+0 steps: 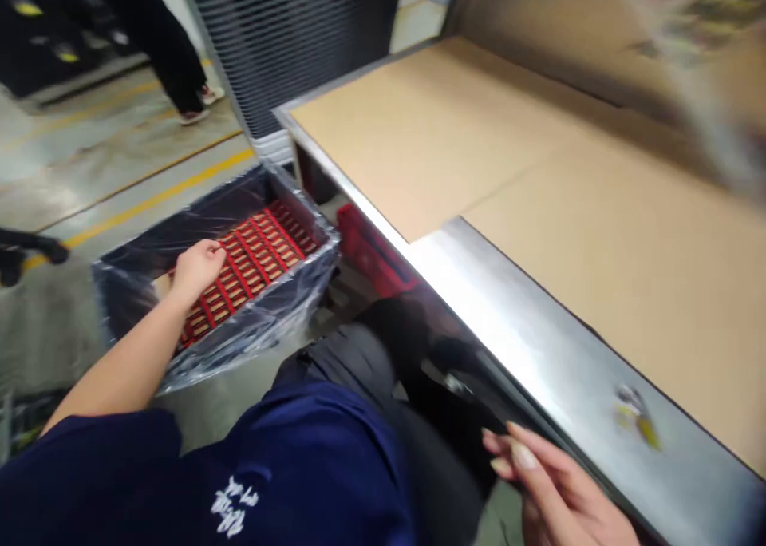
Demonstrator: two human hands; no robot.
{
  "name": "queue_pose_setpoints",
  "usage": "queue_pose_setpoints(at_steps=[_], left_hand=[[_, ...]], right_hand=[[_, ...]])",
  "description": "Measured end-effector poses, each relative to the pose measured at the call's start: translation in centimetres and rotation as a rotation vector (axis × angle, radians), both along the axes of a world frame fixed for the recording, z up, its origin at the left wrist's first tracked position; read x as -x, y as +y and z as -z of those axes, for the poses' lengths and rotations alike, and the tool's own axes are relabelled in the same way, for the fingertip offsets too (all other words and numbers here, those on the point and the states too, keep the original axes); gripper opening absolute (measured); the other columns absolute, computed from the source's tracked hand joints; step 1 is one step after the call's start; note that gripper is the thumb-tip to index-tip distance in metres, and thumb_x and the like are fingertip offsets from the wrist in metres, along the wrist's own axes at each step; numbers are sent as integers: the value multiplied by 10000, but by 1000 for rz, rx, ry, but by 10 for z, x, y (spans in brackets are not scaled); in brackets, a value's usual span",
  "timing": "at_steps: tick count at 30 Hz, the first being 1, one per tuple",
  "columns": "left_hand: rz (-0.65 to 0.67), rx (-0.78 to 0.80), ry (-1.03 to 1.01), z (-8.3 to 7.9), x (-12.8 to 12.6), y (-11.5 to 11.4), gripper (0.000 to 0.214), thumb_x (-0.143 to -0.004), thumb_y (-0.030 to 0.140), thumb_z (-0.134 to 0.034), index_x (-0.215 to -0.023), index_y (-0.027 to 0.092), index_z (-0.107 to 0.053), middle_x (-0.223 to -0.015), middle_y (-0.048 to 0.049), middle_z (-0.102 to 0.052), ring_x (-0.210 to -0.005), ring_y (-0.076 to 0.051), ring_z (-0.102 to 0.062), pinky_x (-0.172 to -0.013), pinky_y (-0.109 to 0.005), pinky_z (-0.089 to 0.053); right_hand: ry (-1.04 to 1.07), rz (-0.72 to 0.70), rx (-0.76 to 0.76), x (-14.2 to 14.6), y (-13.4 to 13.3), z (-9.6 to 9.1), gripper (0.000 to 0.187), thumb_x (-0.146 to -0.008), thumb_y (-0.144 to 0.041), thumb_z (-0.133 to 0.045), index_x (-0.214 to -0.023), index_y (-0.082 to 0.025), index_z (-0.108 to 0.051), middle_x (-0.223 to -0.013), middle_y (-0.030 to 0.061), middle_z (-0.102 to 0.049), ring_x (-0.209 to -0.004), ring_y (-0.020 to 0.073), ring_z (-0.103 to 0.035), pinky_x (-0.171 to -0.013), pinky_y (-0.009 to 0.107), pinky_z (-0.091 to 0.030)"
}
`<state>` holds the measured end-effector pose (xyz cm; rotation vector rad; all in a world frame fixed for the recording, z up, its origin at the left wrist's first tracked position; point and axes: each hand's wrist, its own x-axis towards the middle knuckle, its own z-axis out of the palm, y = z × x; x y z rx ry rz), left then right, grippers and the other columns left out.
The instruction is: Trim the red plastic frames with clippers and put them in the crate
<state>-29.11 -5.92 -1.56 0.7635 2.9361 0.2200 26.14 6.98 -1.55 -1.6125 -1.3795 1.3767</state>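
Note:
My left hand (199, 268) reaches down into a plastic-lined bin (239, 334) on the floor, its fingers curled closed at the edge of a red gridded tray (260, 251). The rows of the tray show tan strips between red bars. Whether the fingers grip the tray or something small is hidden. A tan piece like cardboard (161, 285) shows beside the wrist. My right hand (562, 486) hovers by the front edge of the metal table, thumb and fingertips pressed together; I cannot make out anything between them.
Tan boards (419, 155) cover much of the metal table (479, 278). A small blurred silver-and-yellow object (637, 418) lies on its bare strip. Below stands a red crate (374, 251). A dark ribbed panel (305, 43) rises behind the bin. Another person's legs (164, 43) are at the upper left.

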Motion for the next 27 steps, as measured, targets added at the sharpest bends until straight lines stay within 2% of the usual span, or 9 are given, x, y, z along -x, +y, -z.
queue_pose_setpoints(at_steps=[4, 6, 7, 9, 11, 15, 20, 23, 27], left_hand=[[364, -323, -17, -3, -70, 74, 322, -892, 351, -592, -1137, 189, -723, -723, 48, -714, -557, -112, -590, -601, -237, -499], [601, -461, -89, -3, -125, 112, 279, -857, 338, -601, -1053, 209, -754, -788, 27, -756, -626, -126, -646, -641, -248, -527], [770, -538, -141, -4, -156, 130, 230, -834, 327, -614, -966, 216, -767, -828, 16, -776, -669, -131, -675, -673, -247, -544], [1312, -757, -286, -8, -217, 165, 199, -851, 245, -569, -876, 202, -762, -757, -11, -763, -645, -139, -684, -657, -251, -550], [1514, -867, -332, -14, -269, 198, 209, -848, 189, -545, -851, 210, -752, -725, -5, -753, -650, -142, -691, -651, -247, -544], [1376, -733, -356, -17, -327, 246, 274, -826, 175, -496, -922, 200, -751, -820, -27, -779, -734, -177, -716, -666, -273, -532], [1272, -459, -257, -10, -336, 252, 283, -860, 216, -515, -1013, 210, -754, -900, -37, -787, -842, -231, -723, -669, -310, -487], [1276, -443, -249, -9, -335, 248, 278, -864, 209, -510, -1010, 207, -747, -892, -37, -778, -841, -234, -717, -679, -315, -483], [1246, -452, -231, -9, -337, 250, 277, -851, 198, -515, -1001, 214, -747, -899, -34, -776, -844, -232, -716, -665, -312, -471]], right_hand=[[21, 195, -273, -15, 9, -30, 336, -807, -456, -829, -992, -177, -790, -763, 69, -777, -687, 207, -757, -696, 327, -644], [59, 325, -426, -29, 28, -33, 306, -832, -441, -804, -999, -186, -777, -645, 8, -702, -703, 205, -755, -748, 360, -631], [65, 388, -480, -38, 39, -33, 319, -836, -447, -791, -1018, -185, -767, -650, -3, -690, -707, 197, -748, -778, 378, -625], [-8, 550, -561, -63, 63, -30, 361, -845, -467, -749, -1060, -176, -748, -723, 7, -707, -707, 177, -728, -806, 399, -617], [-263, 644, -591, -92, 86, -27, 401, -852, -457, -669, -1117, -161, -722, -931, 68, -751, -857, 200, -734, -859, 410, -602], [-659, 762, -488, -157, 121, -23, 566, -753, -358, -681, -1279, -152, -654, -1335, 149, -676, -1232, 292, -620, -1118, 497, -439], [-806, 911, -341, -223, 151, -17, 959, -652, -321, -807, -1479, 2, -444, -1563, 308, -430, -1496, 386, -342, -1262, 515, -177], [-813, 958, -265, -242, 165, -9, 964, -673, -323, -822, -1492, -4, -426, -1532, 308, -468, -1461, 378, -393, -1247, 498, -230], [-759, 1010, -215, -249, 174, -2, 636, -736, -300, -773, -1310, -73, -621, -1287, 221, -677, -1232, 326, -591, -1145, 482, -387]])
